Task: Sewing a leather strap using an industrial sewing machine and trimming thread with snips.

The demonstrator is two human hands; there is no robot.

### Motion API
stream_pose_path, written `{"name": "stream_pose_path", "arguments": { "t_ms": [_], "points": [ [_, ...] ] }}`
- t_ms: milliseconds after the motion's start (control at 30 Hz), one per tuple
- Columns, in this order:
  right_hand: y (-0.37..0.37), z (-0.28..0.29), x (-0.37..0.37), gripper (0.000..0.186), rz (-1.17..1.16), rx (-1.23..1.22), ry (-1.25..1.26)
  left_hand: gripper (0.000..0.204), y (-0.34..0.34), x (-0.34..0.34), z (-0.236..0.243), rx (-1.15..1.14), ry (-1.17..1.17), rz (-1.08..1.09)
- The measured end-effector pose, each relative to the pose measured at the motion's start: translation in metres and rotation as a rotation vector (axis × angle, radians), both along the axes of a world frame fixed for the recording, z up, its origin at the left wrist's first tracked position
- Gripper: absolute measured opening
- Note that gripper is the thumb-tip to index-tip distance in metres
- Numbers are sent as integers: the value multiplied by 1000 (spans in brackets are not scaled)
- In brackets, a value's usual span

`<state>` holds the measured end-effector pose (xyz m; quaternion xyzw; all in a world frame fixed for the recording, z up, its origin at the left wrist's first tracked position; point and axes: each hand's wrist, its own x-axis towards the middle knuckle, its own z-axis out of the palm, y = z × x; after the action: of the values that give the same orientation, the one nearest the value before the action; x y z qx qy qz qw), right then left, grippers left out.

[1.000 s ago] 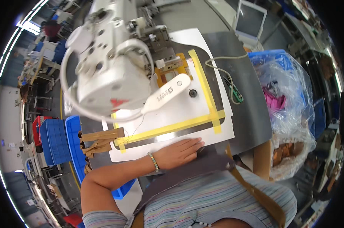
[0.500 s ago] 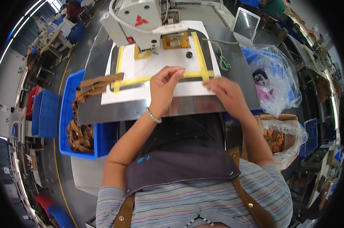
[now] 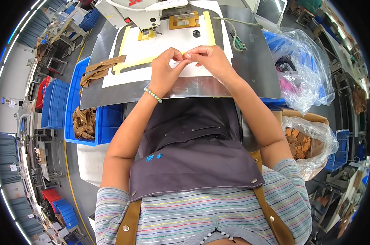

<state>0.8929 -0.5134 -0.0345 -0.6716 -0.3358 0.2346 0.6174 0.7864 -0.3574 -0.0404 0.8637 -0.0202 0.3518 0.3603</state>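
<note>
Both your left hand and right hand pinch narrowly, fingertips meeting above the white sheet, anything held too small to tell, work seemingly unfinished, while brown straps lie at the left edge of the tabletop, none beneath the sewing machine.

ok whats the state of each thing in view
left hand: fingertips pinched
right hand: pinched beside left, anything held unclear
white sheet: flat on table
yellow tape: stuck down
black disc: lying flat
sewing machine: running or not, unclear
blue bin: open, holding brown straps
cardboard box: open, holding brown pieces
</note>
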Motion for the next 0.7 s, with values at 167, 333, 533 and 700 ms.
{"name": "stream_pose_path", "arguments": {
  "t_ms": [167,333,533,700],
  "points": [
    [7,-4,6,28,-16,102,206,21,6,11,0,-76,0,65],
    [15,-3,12,26,-70,38,107,14,16,14,-3,93,-45,-8],
    [30,-5,16,21,-98,92,197,13,28,21,-10,-310,79,-2],
    [48,-5,17,18,-16,37,208,12,51,18,-18,-411,173,-17]
  ]
}}
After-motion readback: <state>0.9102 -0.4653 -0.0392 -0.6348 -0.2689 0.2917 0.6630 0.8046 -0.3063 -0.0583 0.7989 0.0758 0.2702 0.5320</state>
